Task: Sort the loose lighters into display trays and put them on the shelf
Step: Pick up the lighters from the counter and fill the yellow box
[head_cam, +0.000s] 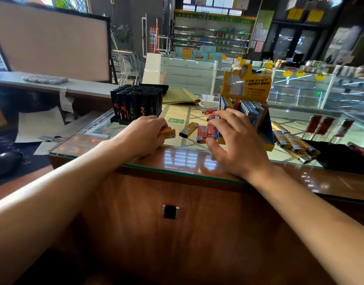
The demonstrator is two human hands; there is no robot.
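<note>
1. While both forearms reach over the wood edge of the glass counter (94, 138), the left hand (145, 132) lies knuckles-up w/ fingers curled round a yellow lighter (169, 133); only the lighter's end sticks out to the right.
2. Right hand (236, 140) is spread wide, fingers bent over the front of the yellow display tray (267, 140), thumb low by two orange lighters (206, 132). Can't tell whether it grips any: fingertips hidden.
3. Betw. the hands: another yellow lighter (188, 130) lies flat on the glass, apart from both.
4. Display tray holds upright rows of blue/silver lighters (249, 109); more orange ones (210, 110) lie loose behind the right hand.
5. Far left on the counter: black tray of lighters (136, 103), full, upright.
6. Right of the yellow tray: loose heap of yellow lighters (292, 142) on the glass, near a dark cloth (345, 157).
</note>
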